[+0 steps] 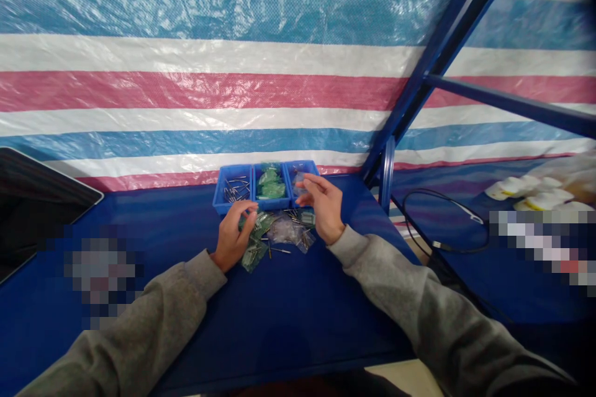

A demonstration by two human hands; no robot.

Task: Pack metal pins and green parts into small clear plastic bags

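Observation:
My left hand (235,234) hovers at the left edge of a loose pile, its fingers curved and the thumb apart from them, holding nothing that I can see. Beside it lie green plastic packets (254,252) with metal pieces inside. My right hand (326,206) is at the front of the right blue bin (311,167), thumb and fingers apart; a clear plastic bag (298,178) shows by its fingertips. Between the hands lie clear bags (284,231) and loose thin metal rods (280,251). Metal rods (237,186) fill part of the left bin (223,201); green packets (270,185) fill the middle bin (272,203).
The bins stand at the back of a blue table (288,310), against a striped plastic sheet (195,90). A dark screen (37,211) is at the left. At the right are a blue metal frame (419,87), a black cable (447,251) and white-and-yellow rolls (542,198).

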